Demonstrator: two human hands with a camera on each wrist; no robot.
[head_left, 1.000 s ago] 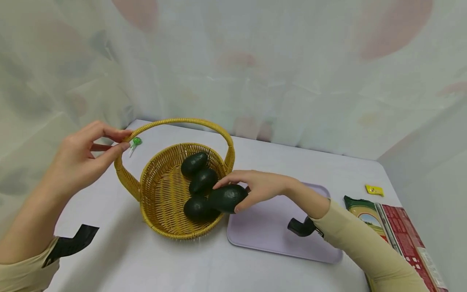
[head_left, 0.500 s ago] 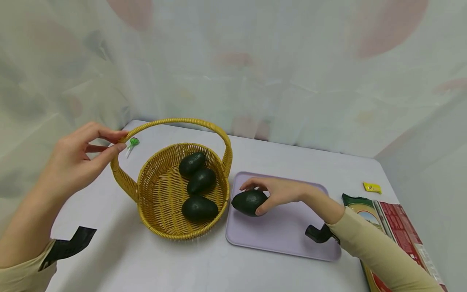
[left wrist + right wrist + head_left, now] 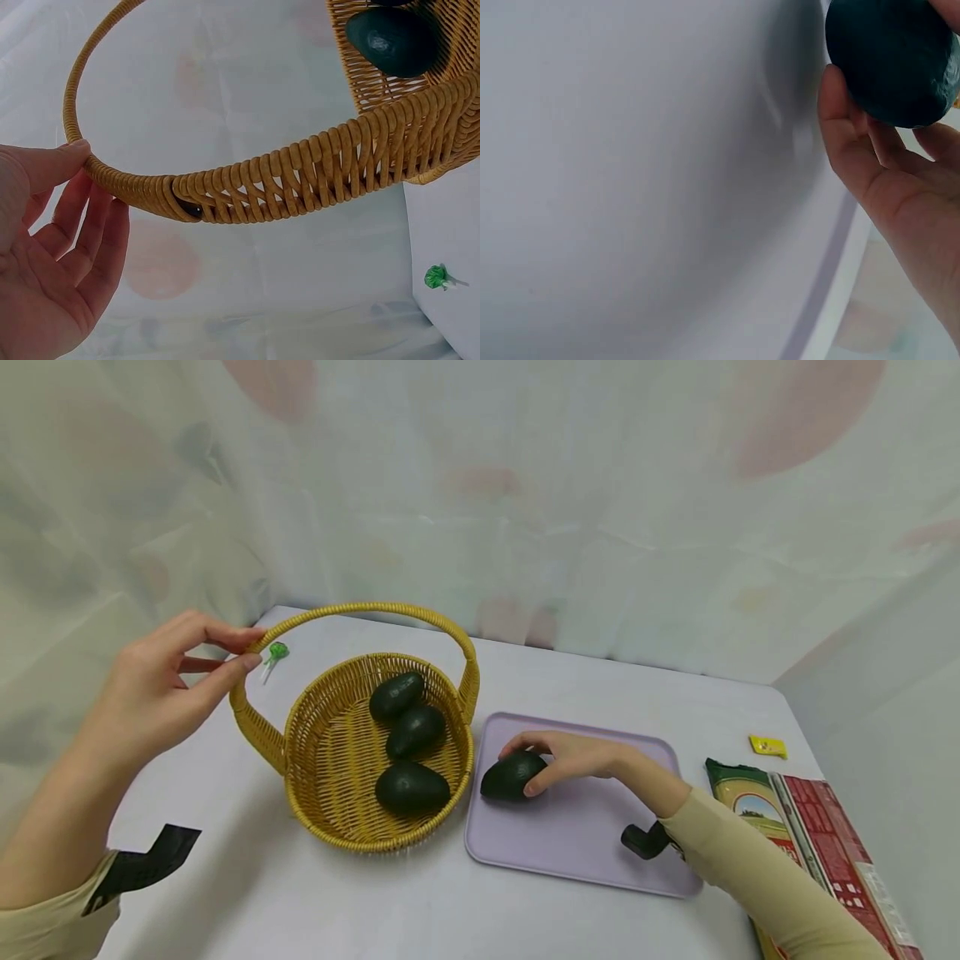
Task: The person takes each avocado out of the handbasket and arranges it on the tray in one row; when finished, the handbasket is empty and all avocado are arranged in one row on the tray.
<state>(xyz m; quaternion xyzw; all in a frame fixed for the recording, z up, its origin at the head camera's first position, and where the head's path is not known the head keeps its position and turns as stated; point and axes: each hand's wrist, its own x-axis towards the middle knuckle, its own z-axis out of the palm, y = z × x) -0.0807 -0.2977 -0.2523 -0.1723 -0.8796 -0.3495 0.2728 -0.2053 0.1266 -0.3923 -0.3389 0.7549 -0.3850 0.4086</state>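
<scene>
My left hand (image 3: 161,685) pinches the handle (image 3: 247,187) of a yellow wicker basket (image 3: 337,777) between thumb and fingers, on the handle's left side. Three dark green avocados lie in the basket: an upper avocado (image 3: 396,695), a middle avocado (image 3: 416,732) and a lower avocado (image 3: 412,788). Right of the basket, my right hand (image 3: 573,758) grips another avocado (image 3: 512,777) at the left end of a lilac tray (image 3: 577,835). In the right wrist view the fingers (image 3: 840,112) curl around that avocado; whether it touches the tray is hard to tell.
A green-wrapped lollipop (image 3: 277,652) lies behind the basket handle at the left. At the right edge are a small yellow packet (image 3: 768,747) and a large red and green bag (image 3: 810,827). A pale curtain (image 3: 525,510) hangs behind the table.
My right hand has carried its avocado from over the basket's right rim rightward and down to the tray. My left hand keeps its hold on the handle.
</scene>
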